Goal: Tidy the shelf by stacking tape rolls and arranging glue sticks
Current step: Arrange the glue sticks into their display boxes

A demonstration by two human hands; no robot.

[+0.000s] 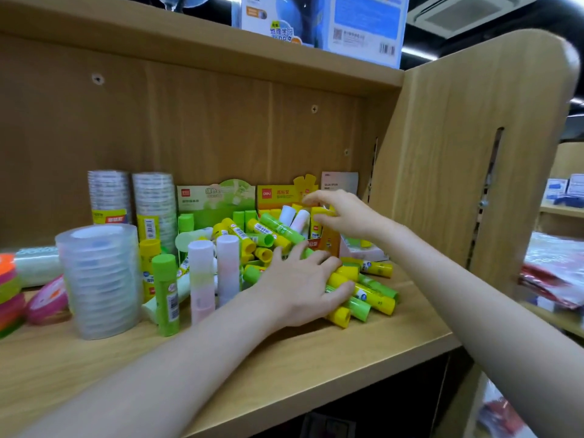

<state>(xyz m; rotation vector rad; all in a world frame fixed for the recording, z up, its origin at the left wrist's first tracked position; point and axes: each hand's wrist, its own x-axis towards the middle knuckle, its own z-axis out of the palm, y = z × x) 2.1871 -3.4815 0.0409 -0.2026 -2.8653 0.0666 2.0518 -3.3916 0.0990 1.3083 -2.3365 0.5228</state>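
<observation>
Your left hand point(303, 286) lies fingers spread over the near right part of the glue-stick pile point(268, 245), palm down, pressing the lying yellow-and-green sticks point(373, 298) without closing round any. Their long axes run roughly left to right along the shelf point(347, 349), across your fingers. Your right hand point(341, 213) hovers farther back, above the yellow display box point(284, 197). Its thumb and fingers are curled at a yellow stick point(319, 227) standing in that box, but whether the grip has closed on it cannot be told.

The loose sticks are nearer your left hand; the boxes behind are nearer your right. Judged from this, the coming move turns on lifting sticks from the pile back and slightly right into the box.

The sticks are smooth plastic cylinders and likely to roll. Several stand upright at near left, among them a green stick point(166, 294) and two pale ones point(202, 279). The clear tape rolls point(99, 279) already stand stacked at left, glossy and ridged.
</observation>
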